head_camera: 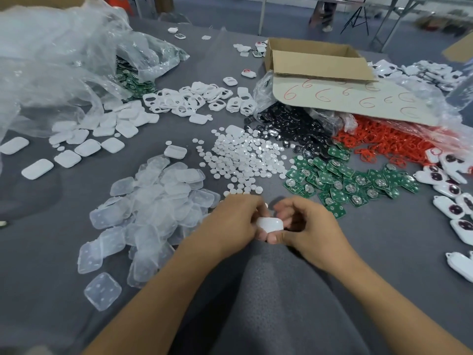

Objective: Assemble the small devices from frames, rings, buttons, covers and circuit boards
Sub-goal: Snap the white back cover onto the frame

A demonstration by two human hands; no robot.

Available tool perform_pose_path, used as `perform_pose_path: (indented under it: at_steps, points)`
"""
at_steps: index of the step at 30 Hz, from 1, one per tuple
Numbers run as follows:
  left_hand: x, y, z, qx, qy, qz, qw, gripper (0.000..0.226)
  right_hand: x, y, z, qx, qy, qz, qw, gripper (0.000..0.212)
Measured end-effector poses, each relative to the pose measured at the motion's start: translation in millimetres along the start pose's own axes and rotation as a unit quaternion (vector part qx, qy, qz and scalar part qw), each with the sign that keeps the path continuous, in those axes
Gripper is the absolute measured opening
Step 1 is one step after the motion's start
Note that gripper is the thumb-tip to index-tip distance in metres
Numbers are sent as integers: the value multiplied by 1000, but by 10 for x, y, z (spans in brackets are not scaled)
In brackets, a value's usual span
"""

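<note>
My worktop is covered in grey felt-like cloth, evenly lit, with only soft shadows. I take the open cardboard box on it as my mark. Beyond the box lies a blue-grey floor. Behind the box a metal table leg rises, and a person's shins stand near it. Right of them is a black tripod, then a second table's slanted struts.
</note>
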State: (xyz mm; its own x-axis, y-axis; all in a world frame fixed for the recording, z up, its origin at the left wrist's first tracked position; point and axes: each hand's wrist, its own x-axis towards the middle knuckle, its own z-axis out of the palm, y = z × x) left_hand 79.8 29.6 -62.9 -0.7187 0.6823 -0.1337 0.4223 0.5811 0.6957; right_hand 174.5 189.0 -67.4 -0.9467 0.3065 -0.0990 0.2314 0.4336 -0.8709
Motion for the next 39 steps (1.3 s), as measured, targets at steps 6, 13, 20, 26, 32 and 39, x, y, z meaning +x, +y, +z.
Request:
perform_pose_path:
  at_steps: [6,13,20,26,32,39]
  points:
    - [-193,-17,206,-242,76,2,967,24,-246,131,67,197,68,-26,978,24]
    - [-311,73,458,-421,143,-5,896,16,-301,137,165,309,116,4,944,24]
    - [-318,70,555,-357,197,-23,913,28,-311,196,276,217,157,-8,963,31]
    - [-350,48,585,-312,222,-9,924,27,-333,216,304,168,179,-26,969,30]
    - [-366,167,678,-351,245,-21,903,14,-437,166,337,172,269,-5,948,21]
    - [-163,665,1045,-384,171,-24,907,23,-735,388,-131,156,378,59,911,19]
